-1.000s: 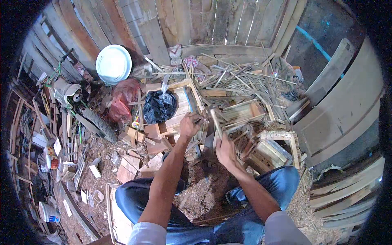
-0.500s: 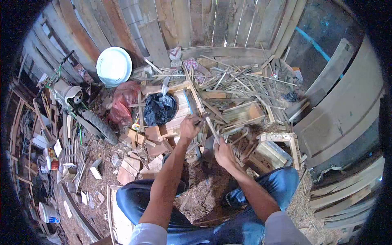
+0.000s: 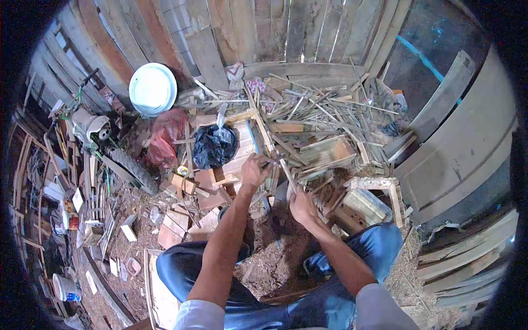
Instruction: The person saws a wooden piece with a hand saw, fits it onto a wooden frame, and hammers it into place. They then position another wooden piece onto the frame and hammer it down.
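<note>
My right hand [image 3: 302, 204] is wrapped round the pale wooden handle of a hammer [image 3: 287, 172], which slants up and left to a dark head. Close beside that head, my left hand [image 3: 256, 170] is closed, its fingertips pinched together; what lies between them is too small to make out. Both hands are above a wooden frame [image 3: 263, 130] with a blue strip on its inner side. A black plastic bag [image 3: 215, 146] lies on the frame's boards, left of my left hand. Below the hands, a dark tool [image 3: 273, 220] lies on the ground between my legs.
Thin wood offcuts [image 3: 324, 113] are heaped at the back. Wooden boxes [image 3: 363, 212] stand to the right. On the left are a white basin [image 3: 153, 89], a red plastic bag [image 3: 168, 137] and a motorbike [image 3: 99, 129]. A door panel [image 3: 456, 170] leans at the right.
The hammer and both hands stay in nearly the same place, with only a slight shift of the handle. The view has moved very little.
</note>
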`<state>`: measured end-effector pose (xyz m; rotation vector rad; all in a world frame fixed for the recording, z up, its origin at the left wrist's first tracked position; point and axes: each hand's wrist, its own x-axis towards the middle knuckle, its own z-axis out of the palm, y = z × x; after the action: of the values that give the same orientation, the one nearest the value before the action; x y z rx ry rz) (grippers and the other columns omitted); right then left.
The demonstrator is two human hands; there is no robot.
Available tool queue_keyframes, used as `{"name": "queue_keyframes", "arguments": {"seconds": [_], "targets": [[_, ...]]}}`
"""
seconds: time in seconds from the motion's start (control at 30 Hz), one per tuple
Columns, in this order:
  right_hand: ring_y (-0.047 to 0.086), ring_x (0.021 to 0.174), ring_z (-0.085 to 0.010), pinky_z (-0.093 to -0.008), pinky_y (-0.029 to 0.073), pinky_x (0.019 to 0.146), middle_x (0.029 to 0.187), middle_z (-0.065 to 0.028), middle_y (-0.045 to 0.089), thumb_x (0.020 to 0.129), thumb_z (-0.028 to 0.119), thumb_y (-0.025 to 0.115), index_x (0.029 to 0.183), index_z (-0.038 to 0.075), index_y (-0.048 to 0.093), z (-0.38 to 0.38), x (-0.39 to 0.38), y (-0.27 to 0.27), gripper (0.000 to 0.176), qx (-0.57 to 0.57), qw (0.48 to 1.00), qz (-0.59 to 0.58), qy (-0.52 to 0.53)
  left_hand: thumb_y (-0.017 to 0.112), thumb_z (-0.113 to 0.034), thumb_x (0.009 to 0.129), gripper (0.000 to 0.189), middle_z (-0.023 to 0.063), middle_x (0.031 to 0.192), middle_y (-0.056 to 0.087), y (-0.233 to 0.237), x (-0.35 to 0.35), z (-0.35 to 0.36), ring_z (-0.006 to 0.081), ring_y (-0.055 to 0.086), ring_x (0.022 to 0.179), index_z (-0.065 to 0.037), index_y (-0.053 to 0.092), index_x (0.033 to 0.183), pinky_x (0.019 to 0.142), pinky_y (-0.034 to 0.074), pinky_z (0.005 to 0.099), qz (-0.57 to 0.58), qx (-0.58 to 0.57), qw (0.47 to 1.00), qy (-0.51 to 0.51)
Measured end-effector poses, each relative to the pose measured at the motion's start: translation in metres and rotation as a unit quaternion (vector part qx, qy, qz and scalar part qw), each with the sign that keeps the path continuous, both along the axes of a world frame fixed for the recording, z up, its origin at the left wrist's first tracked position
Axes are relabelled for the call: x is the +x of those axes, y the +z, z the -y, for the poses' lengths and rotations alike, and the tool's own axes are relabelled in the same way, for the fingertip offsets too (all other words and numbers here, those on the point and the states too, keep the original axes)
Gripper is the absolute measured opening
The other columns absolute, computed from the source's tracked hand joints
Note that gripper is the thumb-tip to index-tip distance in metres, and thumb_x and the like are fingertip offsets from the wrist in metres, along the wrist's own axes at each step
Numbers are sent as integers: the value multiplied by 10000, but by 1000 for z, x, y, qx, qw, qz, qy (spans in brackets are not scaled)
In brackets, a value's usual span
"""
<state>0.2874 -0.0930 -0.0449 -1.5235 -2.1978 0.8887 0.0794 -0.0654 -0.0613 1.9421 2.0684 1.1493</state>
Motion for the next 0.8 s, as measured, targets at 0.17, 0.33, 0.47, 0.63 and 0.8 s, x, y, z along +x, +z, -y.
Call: {"name": "queue_keyframes", "arguments": {"seconds": [0.17, 0.33, 0.47, 0.63, 0.8], "targets": [[618, 693, -496, -569, 482, 605, 698, -296, 615, 966, 237, 469, 1024, -24, 460, 6, -3, 32, 267, -48, 997, -45, -31, 728, -256, 774, 142, 49, 852, 656, 1, 1, 1, 283, 606, 838, -122, 725, 823, 738, 489, 386, -14, 20, 1000, 4], [616, 667, -490, -560, 489, 580, 671, -287, 606, 970, 245, 469, 1002, -24, 457, 4, -7, 38, 270, -40, 999, -27, -8, 716, -209, 759, 121, 56, 849, 662, 5, -1, 2, 289, 611, 834, -117, 728, 835, 738, 489, 383, 3, -14, 1000, 4], [617, 687, -498, -572, 492, 610, 690, -296, 610, 969, 260, 468, 1016, 0, 466, 7, -4, 18, 264, -39, 998, -40, -21, 710, -282, 774, 181, 64, 835, 665, 3, 3, 5, 311, 609, 838, -107, 719, 823, 768, 489, 396, 31, 9, 999, 4], [614, 685, -507, -586, 490, 609, 711, -307, 614, 961, 253, 468, 1048, -29, 469, 6, -8, 37, 295, -34, 999, -29, -25, 725, -261, 752, 163, 61, 846, 665, 5, 1, 3, 303, 610, 835, -114, 722, 822, 756, 490, 390, 17, 2, 1000, 10], [620, 671, -492, -566, 489, 569, 695, -305, 610, 972, 235, 446, 1095, -30, 445, -1, 0, 8, 293, -19, 1000, -9, 10, 735, -259, 748, 149, 79, 852, 668, 5, 3, 1, 305, 607, 824, -121, 730, 803, 743, 495, 402, 20, 6, 1000, 19]]}}
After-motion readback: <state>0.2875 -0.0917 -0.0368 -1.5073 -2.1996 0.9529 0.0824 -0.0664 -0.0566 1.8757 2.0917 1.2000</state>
